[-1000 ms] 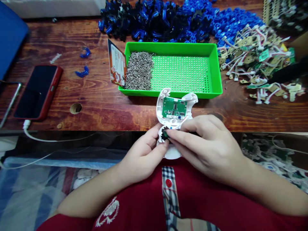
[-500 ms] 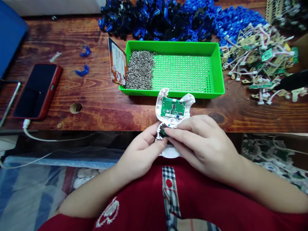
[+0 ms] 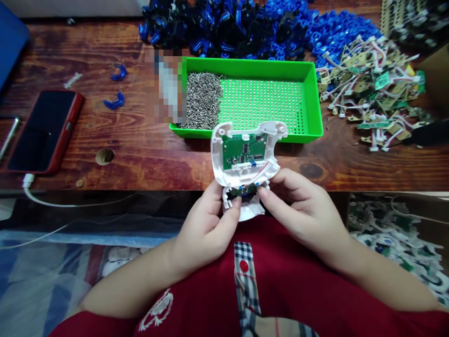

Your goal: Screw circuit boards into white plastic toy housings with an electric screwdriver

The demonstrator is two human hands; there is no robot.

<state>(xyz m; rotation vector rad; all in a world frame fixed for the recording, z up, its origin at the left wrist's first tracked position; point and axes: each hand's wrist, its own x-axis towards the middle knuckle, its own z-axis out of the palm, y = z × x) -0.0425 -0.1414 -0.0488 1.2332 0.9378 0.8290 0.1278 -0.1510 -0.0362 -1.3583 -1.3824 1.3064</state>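
Note:
My left hand (image 3: 210,220) grips the left side of a small white plastic casing half (image 3: 248,213), its thumb on the dark insert with a circuit board (image 3: 244,193) inside. My right hand (image 3: 305,210) pinches the right side of the same half, thumb near a small blue spot. Just beyond stands a larger white casing half (image 3: 218,164), tilted up and holding a green circuit board (image 3: 233,147). Thin red and white wires (image 3: 262,172) run down its right side. My fingers behind the casing are hidden.
A green tray (image 3: 266,135) with many small screws (image 3: 203,100) stands behind the casing. Blue and black plastic parts (image 3: 242,28) lie behind it. Wired circuit boards (image 3: 379,89) are heaped at right. A phone (image 3: 44,131) on a cable lies left, near two blue pieces (image 3: 115,100).
My right fingers have drawn back from the dark insert to the casing's right side. The casing has tilted up, showing more of the green board and the wires.

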